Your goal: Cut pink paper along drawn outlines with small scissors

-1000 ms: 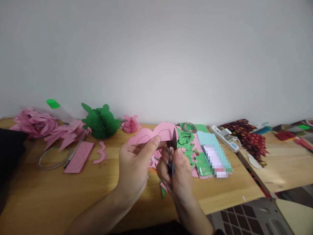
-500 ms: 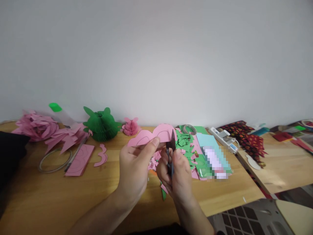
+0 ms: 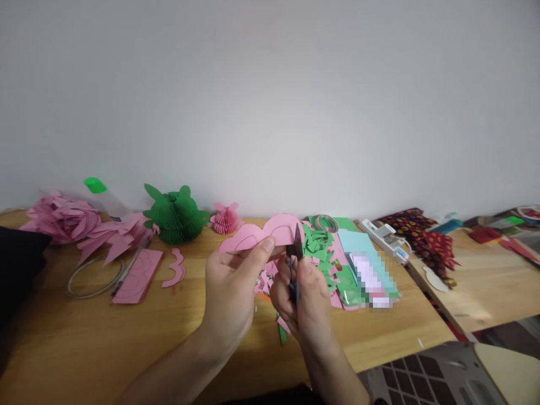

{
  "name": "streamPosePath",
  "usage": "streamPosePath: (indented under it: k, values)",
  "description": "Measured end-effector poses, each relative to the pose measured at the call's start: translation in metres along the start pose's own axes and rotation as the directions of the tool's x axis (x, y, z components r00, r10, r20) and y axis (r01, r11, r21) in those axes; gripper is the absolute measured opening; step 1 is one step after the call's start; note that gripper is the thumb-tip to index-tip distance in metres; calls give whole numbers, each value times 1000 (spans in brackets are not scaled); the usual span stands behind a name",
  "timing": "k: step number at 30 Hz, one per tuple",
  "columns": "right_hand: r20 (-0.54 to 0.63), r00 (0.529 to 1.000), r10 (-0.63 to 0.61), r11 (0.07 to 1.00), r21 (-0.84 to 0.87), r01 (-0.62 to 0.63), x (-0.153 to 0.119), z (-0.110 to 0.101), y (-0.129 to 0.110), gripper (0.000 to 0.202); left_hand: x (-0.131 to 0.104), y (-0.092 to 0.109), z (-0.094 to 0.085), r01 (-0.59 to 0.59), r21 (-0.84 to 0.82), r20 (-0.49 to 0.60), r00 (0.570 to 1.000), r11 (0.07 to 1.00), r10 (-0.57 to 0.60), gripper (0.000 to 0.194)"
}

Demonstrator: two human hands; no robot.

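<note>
My left hand (image 3: 234,287) pinches a pink scalloped paper (image 3: 248,235) between thumb and fingers, above the table. Curved pencil lines show on the paper. Dark scissors (image 3: 298,244) are in my right hand (image 3: 302,292), with the fingers wrapped round the handles. Their blades point up at the paper's right end. Behind and right of the hands lie green paper scraps (image 3: 318,247). On the left are a pink marked paper strip (image 3: 138,277) and a small cut wavy pink piece (image 3: 175,269).
Along the wall stand a green honeycomb paper figure (image 3: 176,216), a small pink one (image 3: 226,219) and a pink paper pile (image 3: 63,216). A power strip (image 3: 386,239) and patterned cloth (image 3: 422,236) lie right. A clear ring (image 3: 95,277) lies left.
</note>
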State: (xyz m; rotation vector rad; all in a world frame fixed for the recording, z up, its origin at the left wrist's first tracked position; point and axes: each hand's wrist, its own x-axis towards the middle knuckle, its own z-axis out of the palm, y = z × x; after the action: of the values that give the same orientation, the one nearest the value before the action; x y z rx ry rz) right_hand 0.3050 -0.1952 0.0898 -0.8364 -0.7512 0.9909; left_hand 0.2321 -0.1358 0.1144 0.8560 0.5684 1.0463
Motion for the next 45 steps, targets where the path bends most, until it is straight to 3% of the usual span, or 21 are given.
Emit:
streamPosePath:
  k: [27, 45]
  values:
    - [-38, 999, 39, 991, -129, -43, -1, -2, -5, 48, 3, 3, 1, -23, -46, -8, 1000, 999, 22, 14]
    - [6, 999, 50, 990, -133, -48, 0, -5, -7, 46, 5, 2, 1, -24, -47, -30, 999, 999, 23, 15]
